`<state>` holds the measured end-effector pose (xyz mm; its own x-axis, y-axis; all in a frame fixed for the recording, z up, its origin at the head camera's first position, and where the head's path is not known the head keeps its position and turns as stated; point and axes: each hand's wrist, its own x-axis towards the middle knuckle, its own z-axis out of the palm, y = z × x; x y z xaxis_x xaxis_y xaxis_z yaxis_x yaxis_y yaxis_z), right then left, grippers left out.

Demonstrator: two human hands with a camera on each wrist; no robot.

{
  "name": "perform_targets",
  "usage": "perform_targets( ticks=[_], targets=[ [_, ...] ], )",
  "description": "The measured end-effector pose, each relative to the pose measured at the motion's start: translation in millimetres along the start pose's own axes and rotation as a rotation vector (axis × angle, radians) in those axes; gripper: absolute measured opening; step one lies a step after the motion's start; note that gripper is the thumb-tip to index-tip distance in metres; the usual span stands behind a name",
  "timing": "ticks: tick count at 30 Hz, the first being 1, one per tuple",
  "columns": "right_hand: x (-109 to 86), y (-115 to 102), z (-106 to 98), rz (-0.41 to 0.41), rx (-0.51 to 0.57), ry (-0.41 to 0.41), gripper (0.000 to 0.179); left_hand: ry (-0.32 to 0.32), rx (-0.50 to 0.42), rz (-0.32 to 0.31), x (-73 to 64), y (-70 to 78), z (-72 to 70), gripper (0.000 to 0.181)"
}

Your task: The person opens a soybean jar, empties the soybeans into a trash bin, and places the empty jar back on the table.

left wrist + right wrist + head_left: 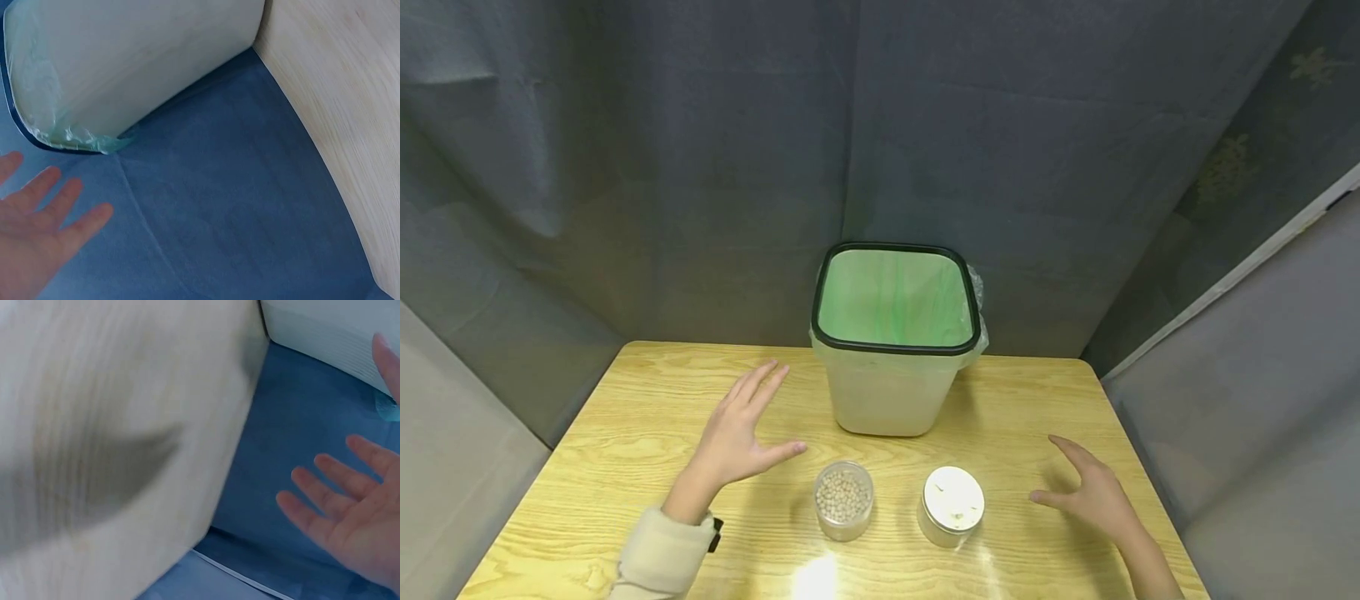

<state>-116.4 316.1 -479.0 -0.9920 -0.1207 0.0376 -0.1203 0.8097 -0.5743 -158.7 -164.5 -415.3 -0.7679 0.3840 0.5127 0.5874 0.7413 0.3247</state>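
Observation:
My left hand [730,446] hovers over the table, fingers spread, left of a clear jar [842,500] full of small pale round beads or beans. To the right of that jar stands another jar with a white lid [953,498]. My right hand [1092,496] is farther right, thumb and fingers apart, touching nothing. Behind the jars is a pale bin [891,392] with a black rim and a green bag lining it. In the left wrist view the spread left fingers [65,200] are near the bin's rim; the right wrist view shows the right fingers [325,487] extended.
The wooden table [587,450] has its far edge against a dark grey curtain [730,167]. Lighter panels [1262,400] flank the table on both sides. Bag plastic [977,287] hangs over the bin's right side.

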Motion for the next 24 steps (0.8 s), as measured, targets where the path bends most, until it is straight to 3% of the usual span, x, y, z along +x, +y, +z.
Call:
perform_targets(
  ticks=[8, 18, 24],
  targets=[
    [-0.6, 5, 30, -0.087, 0.162, -0.056, 0.083, 0.017, -0.065, 0.055, 2.2, 9.0, 10.0, 0.094],
    [2.1, 7, 68, -0.176, 0.243, -0.113, 0.086, -0.006, -0.107, 0.119, 7.7, 24.5, 27.1, 0.095],
    [2.1, 5, 90, -0.190, 0.367, -0.164, 0.093, -0.011, -0.148, 0.152, 13.6, 34.0, 36.6, 0.095]
  ],
)
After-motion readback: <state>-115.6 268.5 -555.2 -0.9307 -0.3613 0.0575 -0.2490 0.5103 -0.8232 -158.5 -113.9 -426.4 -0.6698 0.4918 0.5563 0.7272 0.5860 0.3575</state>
